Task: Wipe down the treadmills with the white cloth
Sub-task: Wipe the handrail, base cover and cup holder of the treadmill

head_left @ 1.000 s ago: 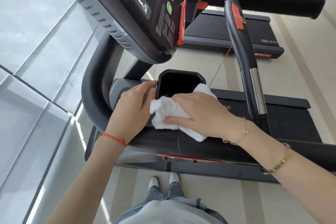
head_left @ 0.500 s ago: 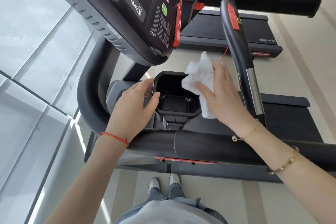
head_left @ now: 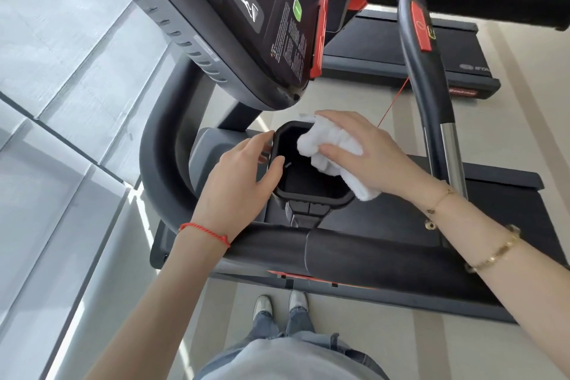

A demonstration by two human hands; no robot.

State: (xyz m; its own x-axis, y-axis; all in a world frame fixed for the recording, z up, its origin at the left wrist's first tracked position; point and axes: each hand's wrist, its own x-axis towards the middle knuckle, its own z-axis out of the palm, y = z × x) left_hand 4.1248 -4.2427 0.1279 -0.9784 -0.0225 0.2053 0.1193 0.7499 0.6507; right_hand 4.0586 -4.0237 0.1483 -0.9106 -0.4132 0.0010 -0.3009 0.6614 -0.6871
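I look down at a black treadmill with a padded front bar (head_left: 354, 251) and a tilted console (head_left: 246, 15) above. Below the console sits a black cup holder (head_left: 311, 197). My right hand (head_left: 367, 154) grips the bunched white cloth (head_left: 330, 148) and presses it against the holder's far right rim, part of the cloth hanging inside. My left hand (head_left: 237, 182) holds the holder's left rim, thumb on the edge and fingertips on the outside.
A curved handrail with a red button and chrome section (head_left: 431, 77) rises just right of my right hand. A red safety cord (head_left: 394, 102) runs beside it. A second treadmill deck (head_left: 401, 49) lies beyond. Glass wall panels (head_left: 61, 102) are on the left.
My right hand brought the cloth from the front bar up past the holder's right side, then down onto the holder's far right rim. My left hand stayed on the left rim.
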